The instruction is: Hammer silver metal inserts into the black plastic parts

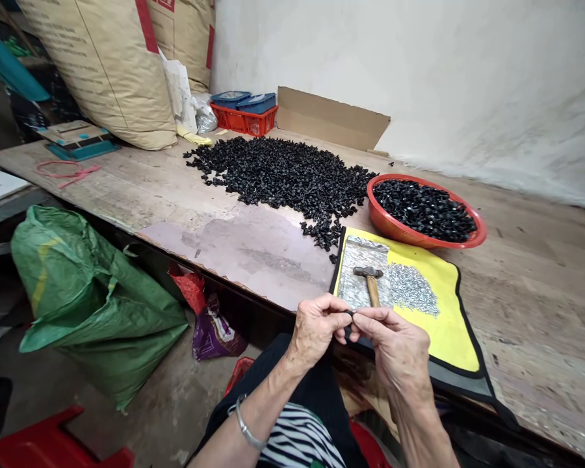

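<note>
My left hand (pixel 318 330) and my right hand (pixel 394 344) meet at the table's near edge, fingertips pinched together on a small black piece (pixel 351 315) that is too small to make out. Just beyond them a small hammer (pixel 370 281) with a wooden handle lies on a grey metal plate (pixel 358 257) on a yellow mat (pixel 443 305). A heap of small silvery bits (pixel 412 289) lies on the mat beside the plate. A large spread of small black parts (pixel 283 174) covers the table farther back.
A red bowl (pixel 387 224) of black parts stands behind the mat. Big tan sacks (pixel 107 65), a red crate (pixel 244 120) with blue trays and cardboard (pixel 329 117) line the back. A green bag (pixel 92 299) lies on the floor at left, with a red stool (pixel 43 445) nearby.
</note>
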A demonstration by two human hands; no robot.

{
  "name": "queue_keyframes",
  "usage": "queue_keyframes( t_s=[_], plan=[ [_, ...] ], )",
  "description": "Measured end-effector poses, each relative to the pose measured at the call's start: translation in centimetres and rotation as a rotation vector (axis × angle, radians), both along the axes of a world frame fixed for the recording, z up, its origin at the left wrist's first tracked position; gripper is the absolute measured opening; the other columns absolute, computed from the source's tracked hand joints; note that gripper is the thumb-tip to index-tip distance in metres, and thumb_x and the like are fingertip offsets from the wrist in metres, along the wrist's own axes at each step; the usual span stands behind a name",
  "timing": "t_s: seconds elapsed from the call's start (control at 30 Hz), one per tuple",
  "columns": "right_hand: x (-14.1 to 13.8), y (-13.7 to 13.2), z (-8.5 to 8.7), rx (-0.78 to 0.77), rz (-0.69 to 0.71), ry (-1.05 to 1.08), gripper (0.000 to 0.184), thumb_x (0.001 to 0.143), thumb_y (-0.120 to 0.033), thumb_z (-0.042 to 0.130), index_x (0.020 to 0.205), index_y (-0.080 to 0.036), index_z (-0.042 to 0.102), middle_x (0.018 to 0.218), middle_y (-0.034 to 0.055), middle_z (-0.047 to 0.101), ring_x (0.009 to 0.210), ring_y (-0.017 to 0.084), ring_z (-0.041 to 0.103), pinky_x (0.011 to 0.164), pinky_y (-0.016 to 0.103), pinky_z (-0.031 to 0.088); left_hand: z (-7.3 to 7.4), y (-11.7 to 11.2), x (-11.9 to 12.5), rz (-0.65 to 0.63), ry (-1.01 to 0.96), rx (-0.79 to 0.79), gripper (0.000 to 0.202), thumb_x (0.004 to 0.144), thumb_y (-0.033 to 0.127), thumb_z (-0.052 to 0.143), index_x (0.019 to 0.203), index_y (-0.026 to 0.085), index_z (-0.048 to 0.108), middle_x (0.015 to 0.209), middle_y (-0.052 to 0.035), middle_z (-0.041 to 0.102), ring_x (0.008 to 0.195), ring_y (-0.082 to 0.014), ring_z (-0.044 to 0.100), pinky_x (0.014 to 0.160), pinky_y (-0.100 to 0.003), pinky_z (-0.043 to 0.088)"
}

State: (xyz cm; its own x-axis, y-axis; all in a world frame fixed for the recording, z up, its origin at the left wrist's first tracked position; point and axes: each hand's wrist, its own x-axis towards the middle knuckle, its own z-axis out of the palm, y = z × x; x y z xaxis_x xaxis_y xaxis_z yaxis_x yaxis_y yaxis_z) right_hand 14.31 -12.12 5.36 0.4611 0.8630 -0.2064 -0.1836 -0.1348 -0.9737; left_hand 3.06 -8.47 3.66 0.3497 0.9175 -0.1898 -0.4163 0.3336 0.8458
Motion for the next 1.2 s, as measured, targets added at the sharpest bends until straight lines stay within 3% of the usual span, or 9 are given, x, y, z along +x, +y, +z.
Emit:
queue_keyframes(
  t_s=[0.13, 0.3, 0.47, 0.57, 0.7, 0.87, 0.97, 1.07, 1.2],
  plan=[
    [-0.4, -0.1, -0.5, 0.012, -0.05, -0.078, 0.019, 0.055, -0.025, 0.077, 0.065, -0.013, 0.066, 0.051, -0.0003, 0.061, 0.045, 0.012, 0.055, 0.048, 0.026, 0.048, -0.1, -0.2, 0.5, 0.011, -0.017, -0.041, 0.01, 0.061, 0.017, 0.064, 0.068, 0.01, 0.06, 0.045, 0.0016, 0.057, 0.036, -0.0088, 0.049, 0.035, -0.02, 0.045],
    [1.0, 0.0, 0.5, -0.06, 0.028, -0.311, 0.03, 0.061, -0.04, 0.071, 0.077, -0.014, 0.066, 0.065, 0.0018, 0.065, 0.05, 0.014, 0.057, 0.051, 0.028, 0.049, 0.0, 0.6, 0.9, 0.009, -0.011, -0.05, 0.013, 0.059, 0.017, 0.064, 0.069, 0.01, 0.059, 0.042, 0.0034, 0.055, 0.033, -0.0082, 0.047, 0.033, -0.02, 0.044],
    [3.4, -0.8, 0.5, -0.162, -0.023, -1.16, 0.033, 0.072, -0.047, 0.057, 0.083, -0.017, 0.064, 0.079, 0.0102, 0.067, 0.069, 0.022, 0.062, 0.058, 0.031, 0.044, -0.2, 3.1, 1.2, 0.097, 0.028, -0.04, 0.015, 0.057, 0.018, 0.065, 0.068, 0.011, 0.057, 0.04, 0.0049, 0.052, 0.03, -0.0076, 0.045, 0.029, -0.019, 0.041],
    [4.0, -1.1, -0.5, -0.276, 0.126, -1.378, 0.025, 0.074, -0.042, 0.054, 0.082, -0.019, 0.06, 0.076, 0.0096, 0.066, 0.063, 0.021, 0.061, 0.054, 0.03, 0.041, -0.6, 4.8, 1.8, 0.113, 0.073, -0.039, 0.015, 0.055, 0.018, 0.064, 0.066, 0.012, 0.055, 0.039, 0.0056, 0.05, 0.029, -0.0076, 0.044, 0.029, -0.019, 0.041],
    [4.4, -0.8, -1.3, -0.404, 0.167, -1.071, 0.019, 0.069, -0.033, 0.055, 0.084, -0.021, 0.053, 0.059, 0.0017, 0.06, 0.053, 0.02, 0.059, 0.051, 0.03, 0.043, -1.3, 6.5, 3.0, 0.089, 0.172, -0.025, 0.011, 0.056, 0.016, 0.059, 0.064, 0.014, 0.052, 0.038, 0.0073, 0.047, 0.029, -0.0068, 0.042, 0.028, -0.018, 0.038],
    [5.2, -1.2, -0.5, -0.438, 0.181, -0.03, 0.023, 0.063, -0.029, 0.065, 0.074, -0.02, 0.048, 0.047, -0.0059, 0.049, 0.037, 0.011, 0.045, 0.037, 0.024, 0.039, -2.6, 7.4, 3.8, 0.078, 0.335, 0.071, 0.006, 0.058, 0.013, 0.055, 0.061, 0.016, 0.051, 0.037, 0.0089, 0.042, 0.028, -0.0051, 0.038, 0.028, -0.015, 0.032],
    [5.3, -1.7, 0.1, -0.407, 0.213, 0.313, 0.023, 0.063, -0.03, 0.068, 0.075, -0.016, 0.054, 0.058, -0.0023, 0.054, 0.039, 0.006, 0.042, 0.035, 0.019, 0.034, -3.2, 7.6, 3.8, 0.058, 0.386, 0.102, 0.006, 0.06, 0.012, 0.054, 0.062, 0.016, 0.051, 0.036, 0.0089, 0.042, 0.027, -0.0055, 0.038, 0.028, -0.015, 0.031],
    [4.9, -2.1, 0.3, -0.433, 0.129, 0.317, 0.026, 0.064, -0.034, 0.068, 0.078, -0.015, 0.057, 0.055, -0.0041, 0.05, 0.035, 0.002, 0.033, 0.031, 0.014, 0.023, -3.4, 7.7, 3.6, 0.043, 0.381, 0.104, 0.006, 0.06, 0.011, 0.053, 0.061, 0.016, 0.05, 0.037, 0.0089, 0.043, 0.026, -0.0054, 0.038, 0.029, -0.015, 0.031],
    [4.2, -2.5, -0.3, -0.356, 0.091, -0.041, 0.03, 0.064, -0.044, 0.067, 0.071, -0.018, 0.052, 0.052, -0.0062, 0.046, 0.034, 0.004, 0.032, 0.031, 0.017, 0.024, -3.3, 7.8, 3.3, 0.008, 0.368, 0.102, 0.007, 0.06, 0.01, 0.051, 0.063, 0.016, 0.05, 0.04, 0.0075, 0.047, 0.026, -0.0071, 0.042, 0.029, -0.016, 0.033]
  ],
)
